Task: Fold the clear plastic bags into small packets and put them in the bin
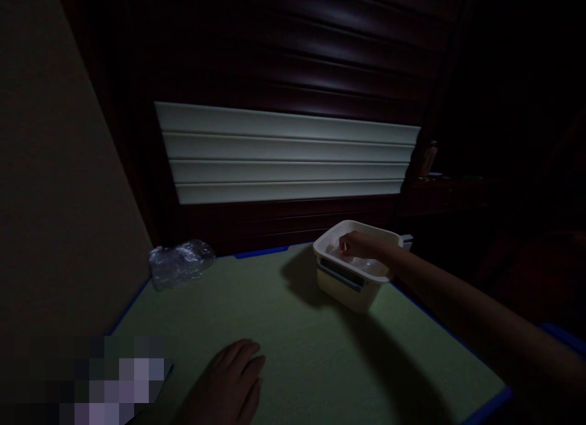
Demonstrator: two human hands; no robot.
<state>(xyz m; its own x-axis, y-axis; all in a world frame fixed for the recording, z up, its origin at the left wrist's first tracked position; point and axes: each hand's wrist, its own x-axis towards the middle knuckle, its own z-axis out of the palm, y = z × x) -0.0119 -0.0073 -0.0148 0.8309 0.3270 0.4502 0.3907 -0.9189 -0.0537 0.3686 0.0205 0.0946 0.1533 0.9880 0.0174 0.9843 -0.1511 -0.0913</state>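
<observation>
My right hand (359,244) reaches over the rim and down into a cream plastic tub (347,295) with a grey handle on its side. Its fingers are curled together, and whatever they grip is too small and dim to make out. Some clear, shiny material (366,265) shows inside the tub beneath the hand. Near the front edge of the view, my left hand (235,376) rests on the green tabletop (238,309) with its fingers stretched out, holding nothing.
A crumpled clear plastic bag (182,263) lies at the table's back left corner. Blue edging (262,252) borders the table. Behind stands a dark wooden panel with pale slats (288,153). An orange bottle (428,159) stands on a ledge at right. A blurred patch (132,379) covers the lower left.
</observation>
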